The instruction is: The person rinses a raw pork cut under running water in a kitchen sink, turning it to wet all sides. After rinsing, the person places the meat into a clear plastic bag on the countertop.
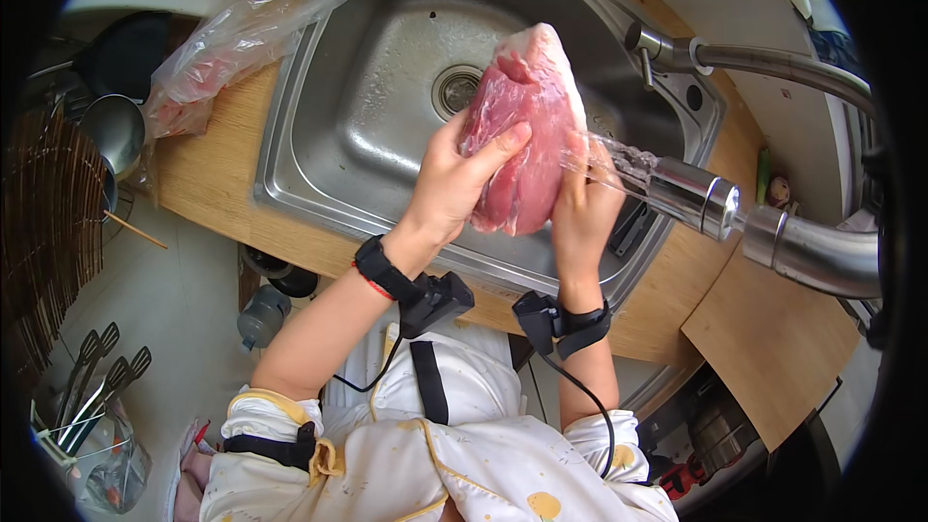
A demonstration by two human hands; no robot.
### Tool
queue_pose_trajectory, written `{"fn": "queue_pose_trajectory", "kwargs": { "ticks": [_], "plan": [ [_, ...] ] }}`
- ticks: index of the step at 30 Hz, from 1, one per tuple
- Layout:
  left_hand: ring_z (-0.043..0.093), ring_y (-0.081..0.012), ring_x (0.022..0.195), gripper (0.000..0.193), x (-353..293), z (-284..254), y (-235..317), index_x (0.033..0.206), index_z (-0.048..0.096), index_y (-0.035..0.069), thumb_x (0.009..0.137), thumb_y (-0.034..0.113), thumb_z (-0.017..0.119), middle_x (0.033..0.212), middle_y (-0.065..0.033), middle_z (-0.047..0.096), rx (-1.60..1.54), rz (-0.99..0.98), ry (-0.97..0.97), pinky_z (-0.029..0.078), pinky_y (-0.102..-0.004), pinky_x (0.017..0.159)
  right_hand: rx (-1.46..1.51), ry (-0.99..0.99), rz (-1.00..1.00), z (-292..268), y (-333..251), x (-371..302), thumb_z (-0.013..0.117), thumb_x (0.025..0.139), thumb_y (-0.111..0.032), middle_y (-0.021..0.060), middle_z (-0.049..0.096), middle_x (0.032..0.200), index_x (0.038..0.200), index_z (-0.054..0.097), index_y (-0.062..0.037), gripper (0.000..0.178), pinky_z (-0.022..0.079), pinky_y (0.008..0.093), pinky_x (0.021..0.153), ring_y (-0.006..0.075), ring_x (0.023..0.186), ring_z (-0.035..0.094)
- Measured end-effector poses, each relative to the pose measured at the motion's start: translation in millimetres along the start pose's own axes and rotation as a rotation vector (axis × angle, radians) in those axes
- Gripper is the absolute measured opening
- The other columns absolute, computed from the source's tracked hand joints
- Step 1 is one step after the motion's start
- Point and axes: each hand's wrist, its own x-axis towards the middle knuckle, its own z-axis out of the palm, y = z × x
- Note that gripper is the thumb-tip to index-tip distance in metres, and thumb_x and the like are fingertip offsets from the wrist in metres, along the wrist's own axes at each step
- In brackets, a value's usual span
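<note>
A large piece of raw meat, pink with a pale fatty edge, is held up over the steel sink. My left hand grips its left side, with the thumb laid across the front. On the other side my right hand supports it, its fingers partly hidden by the meat and running water. Water streams from the faucet head at the right onto the meat's right side and my right fingers. Below the meat, the sink drain shows in part.
A clear plastic bag with reddish traces lies at the sink's left rim on the wooden counter. Farther left are a metal ladle and a dark pan. Several spatulas stand at lower left. An open cabinet door is at right.
</note>
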Motion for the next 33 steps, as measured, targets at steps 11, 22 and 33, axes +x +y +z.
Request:
{"fn": "queue_pose_trajectory", "kwargs": {
  "ticks": [11,22,33],
  "plan": [
    [0.054,-0.0261,0.113,0.067,-23.8,-5.8,0.7,0.137,0.035,-0.003,0.079,0.011,0.066,0.128,-0.0212,0.05,0.88,0.429,-0.141,0.044,-0.0339,0.094,0.668,-0.066,0.262,7.9,8.4,3.0,0.066,0.085,-0.014,0.0077,0.057,0.115,0.125,0.048,-0.0045,0.044,0.048,0.0285,0.082,0.0147,0.101,0.056],
    [0.057,-0.012,0.099,0.06,-0.8,-15.4,5.9,0.126,0.046,-0.002,0.076,0.014,0.074,0.112,-0.0071,0.059,0.347,-0.026,-0.338,0.047,-0.0283,0.088,0.354,0.045,0.063,20.1,17.3,-2.0,0.052,0.095,-0.016,0.0047,0.063,0.095,0.109,0.059,0.0049,0.026,0.046,0.0259,0.074,0.0094,0.086,0.054],
    [0.059,-0.0127,0.095,0.058,-5.7,-20.1,3.7,0.11,0.055,0.0,0.063,0.019,0.083,0.104,-0.0077,0.064,0.762,0.125,-0.116,0.048,-0.0297,0.085,0.406,-0.096,0.136,20.9,7.4,6.7,0.076,0.074,-0.015,0.0079,0.066,0.091,0.1,0.062,0.0009,0.033,0.052,0.0294,0.071,0.0157,0.082,0.063]
  ]
}}
